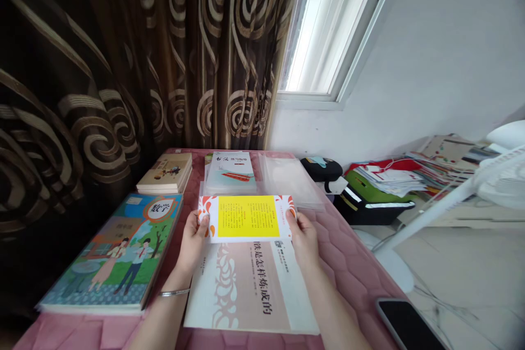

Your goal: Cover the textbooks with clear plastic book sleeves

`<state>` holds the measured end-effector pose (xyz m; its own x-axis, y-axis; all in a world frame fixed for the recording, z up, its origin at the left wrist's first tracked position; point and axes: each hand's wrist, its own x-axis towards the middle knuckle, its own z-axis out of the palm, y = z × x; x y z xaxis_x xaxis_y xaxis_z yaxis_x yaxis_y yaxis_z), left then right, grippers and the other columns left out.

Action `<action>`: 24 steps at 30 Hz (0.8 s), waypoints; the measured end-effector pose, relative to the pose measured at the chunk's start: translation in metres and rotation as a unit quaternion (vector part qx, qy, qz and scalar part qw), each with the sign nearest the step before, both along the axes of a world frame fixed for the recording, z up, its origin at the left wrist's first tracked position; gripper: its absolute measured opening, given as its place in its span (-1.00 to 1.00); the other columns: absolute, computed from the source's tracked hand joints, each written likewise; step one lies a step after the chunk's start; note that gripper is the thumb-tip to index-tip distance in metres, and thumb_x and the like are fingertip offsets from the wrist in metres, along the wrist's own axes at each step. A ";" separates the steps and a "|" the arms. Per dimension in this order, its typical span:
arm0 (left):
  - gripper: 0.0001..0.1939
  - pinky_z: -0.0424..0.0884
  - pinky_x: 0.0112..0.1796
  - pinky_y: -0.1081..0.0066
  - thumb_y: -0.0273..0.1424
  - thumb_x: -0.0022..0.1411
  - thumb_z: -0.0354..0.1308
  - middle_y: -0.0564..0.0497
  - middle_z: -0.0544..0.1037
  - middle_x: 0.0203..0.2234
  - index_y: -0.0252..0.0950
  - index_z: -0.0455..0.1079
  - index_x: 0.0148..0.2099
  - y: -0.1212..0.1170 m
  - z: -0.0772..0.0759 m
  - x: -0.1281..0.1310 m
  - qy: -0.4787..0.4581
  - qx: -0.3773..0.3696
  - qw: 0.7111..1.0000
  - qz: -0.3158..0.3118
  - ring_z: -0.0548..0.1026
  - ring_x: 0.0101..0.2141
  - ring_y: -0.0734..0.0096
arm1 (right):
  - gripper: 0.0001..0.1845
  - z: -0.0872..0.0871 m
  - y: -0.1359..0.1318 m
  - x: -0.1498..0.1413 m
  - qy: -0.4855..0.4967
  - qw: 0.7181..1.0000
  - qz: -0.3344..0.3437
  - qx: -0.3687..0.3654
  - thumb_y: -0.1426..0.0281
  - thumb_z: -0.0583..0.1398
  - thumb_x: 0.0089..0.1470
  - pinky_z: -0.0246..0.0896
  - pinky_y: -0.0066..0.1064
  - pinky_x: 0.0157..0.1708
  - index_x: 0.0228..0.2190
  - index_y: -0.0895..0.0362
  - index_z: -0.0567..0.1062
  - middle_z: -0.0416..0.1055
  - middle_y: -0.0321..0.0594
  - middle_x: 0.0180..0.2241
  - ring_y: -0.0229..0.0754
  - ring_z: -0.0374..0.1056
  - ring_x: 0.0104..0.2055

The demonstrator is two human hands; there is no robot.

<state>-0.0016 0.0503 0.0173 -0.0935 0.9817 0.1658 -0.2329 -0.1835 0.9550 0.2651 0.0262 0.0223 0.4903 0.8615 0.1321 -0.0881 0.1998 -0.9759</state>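
Observation:
A book with a pale brown-and-white title page [246, 290] lies on the pink quilted cover in front of me. At its far edge stands a white printed flap [248, 219] with a yellow text panel and orange leaf shapes. It looks like the book's cover flap, but I cannot tell whether it is joined on. My left hand [194, 238] pinches its left end, thumb on top. Its right end is gripped by my right hand [304, 235], also with the thumb on top. The fingers underneath are mostly hidden. A silver bangle circles my left wrist.
Left of the book lies a mathematics textbook [110, 257], with small tan books [166, 172] behind it. Farther back are a white-and-blue book [230, 172] and clear plastic sleeves [289, 180]. A phone [410, 322] rests at the right edge; a white fan [435, 202] stands beyond.

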 end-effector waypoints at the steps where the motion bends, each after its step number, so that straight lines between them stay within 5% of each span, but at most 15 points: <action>1: -0.61 0.39 -0.30 0.43 -0.10 0.09 0.29 0.04 0.53 -0.33 -0.23 0.37 -0.15 0.000 0.000 0.000 0.000 0.000 1.000 0.001 0.49 -0.34 0.40 | -0.51 0.000 0.000 0.000 0.003 1.000 0.004 0.003 -0.08 0.32 -0.16 0.07 -0.43 -0.64 -0.53 0.09 0.43 0.38 -0.34 -0.63 -0.23 0.23 -0.61; 24: -0.65 0.36 -0.38 0.45 -0.07 0.13 0.23 0.10 0.49 -0.45 -0.24 0.30 -0.26 -0.003 0.006 0.001 0.022 -0.004 1.000 0.000 0.44 -0.44 0.44 | -0.45 -0.001 0.002 0.000 -0.031 0.999 -0.015 0.020 -0.15 0.29 -0.20 0.08 -0.42 -0.64 -0.52 0.09 0.46 0.35 -0.32 -0.65 -0.20 0.25 -0.59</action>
<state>-0.0008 0.0478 0.0236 -0.0859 0.9832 0.1613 -0.1905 -0.1751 0.9659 0.2650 0.0277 0.0217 0.5050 0.8403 0.1973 -0.0211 0.2405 -0.9704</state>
